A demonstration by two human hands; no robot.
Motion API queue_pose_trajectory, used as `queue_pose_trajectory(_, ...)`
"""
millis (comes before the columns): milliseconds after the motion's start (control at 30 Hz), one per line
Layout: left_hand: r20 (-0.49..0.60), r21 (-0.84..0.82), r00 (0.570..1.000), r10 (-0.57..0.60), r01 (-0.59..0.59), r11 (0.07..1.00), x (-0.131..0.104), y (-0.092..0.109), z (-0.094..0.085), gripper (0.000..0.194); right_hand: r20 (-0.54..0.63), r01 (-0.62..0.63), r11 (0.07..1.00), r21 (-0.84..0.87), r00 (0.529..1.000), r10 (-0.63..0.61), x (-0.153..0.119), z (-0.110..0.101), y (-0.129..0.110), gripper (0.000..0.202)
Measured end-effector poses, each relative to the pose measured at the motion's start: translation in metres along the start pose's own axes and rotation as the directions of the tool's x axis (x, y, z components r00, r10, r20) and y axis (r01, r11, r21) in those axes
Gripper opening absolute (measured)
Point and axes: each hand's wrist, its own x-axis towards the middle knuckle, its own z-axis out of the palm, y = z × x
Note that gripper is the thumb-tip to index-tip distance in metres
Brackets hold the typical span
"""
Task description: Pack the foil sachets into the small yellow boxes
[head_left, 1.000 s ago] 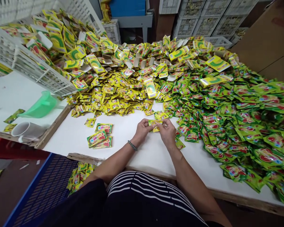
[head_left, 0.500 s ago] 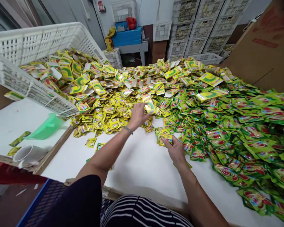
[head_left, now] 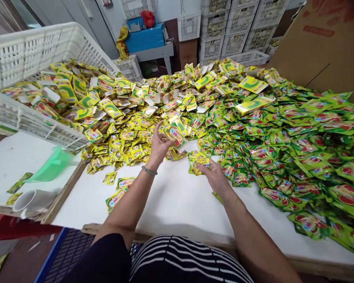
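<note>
My left hand grips a small yellow-green box by its left side, above the edge of the pile. My right hand, lower and to the right, pinches small yellow packets with the thumb on top. Yellow packets are heaped left of centre, and yellow boxes with some open flaps lie behind them. Larger green packets with red pictures cover the right side. A few packets lie on the white table beside my left forearm.
A white crate tipped on its side spills boxes at the left. Near it are a green scoop and a white mug. Cardboard stands at the back right; stacked crates are behind.
My left hand has drawn back a little with the box, whose face is now turned differently. My right hand still pinches its packets. The whole view has shifted slightly.
</note>
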Motion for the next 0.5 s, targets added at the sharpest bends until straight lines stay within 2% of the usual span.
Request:
queue_pose_trajectory(33, 0.026, -0.158, 0.995, -0.101, 0.104, 0.982, -0.017, -0.003, 0.005, 0.087, 0.021, -0.008, 0.997, 0.071, 1.000, 0.007, -0.001, 0.001, -0.001, 0.048)
queue_pose_trajectory(100, 0.086, -0.367, 0.957, -0.276, 0.288, 0.885, -0.050, -0.010, 0.014, 0.089, 0.034, -0.017, 0.994, 0.108, 0.999, 0.013, -0.003, 0.003, -0.003, 0.050)
queue_pose_trajectory(167, 0.143, -0.457, 0.918, -0.370, 0.393, 0.798, -0.075, -0.014, 0.019, 0.089, 0.045, -0.024, 0.998, 0.064, 0.999, 0.021, -0.004, 0.002, -0.003, 0.051)
queue_pose_trajectory(233, 0.189, -0.450, 0.901, -0.391, 0.433, 0.781, -0.089, -0.017, 0.016, 0.088, 0.049, -0.024, 1.000, 0.002, 0.998, 0.024, -0.004, -0.003, -0.004, 0.050)
queue_pose_trajectory(300, 0.180, -0.342, 0.923, -0.341, 0.384, 0.858, -0.092, -0.017, 0.004, 0.083, 0.066, -0.011, 0.999, -0.051, 0.998, 0.014, -0.004, -0.009, -0.005, 0.049)
queue_pose_trajectory(367, 0.172, -0.110, 0.962, -0.210, 0.231, 0.967, -0.088, -0.013, -0.012, 0.073, 0.130, -0.004, 0.996, -0.089, 0.991, 0.016, -0.005, -0.016, -0.007, 0.046)
queue_pose_trajectory(400, 0.209, 0.029, 0.968, -0.140, 0.137, 0.990, -0.085, -0.011, -0.018, 0.067, 0.173, -0.007, 0.994, -0.105, 0.985, 0.025, -0.006, -0.018, -0.007, 0.045)
queue_pose_trajectory(433, 0.282, 0.155, 0.955, -0.095, 0.052, 0.987, -0.082, -0.008, -0.023, 0.060, 0.214, -0.012, 0.993, -0.120, 0.976, 0.037, -0.006, -0.020, -0.007, 0.044)
queue_pose_trajectory(500, 0.459, 0.307, 0.883, -0.099, -0.053, 0.950, -0.080, -0.005, -0.026, 0.043, 0.263, -0.019, 0.990, -0.139, 0.963, 0.055, -0.006, -0.021, -0.005, 0.044)
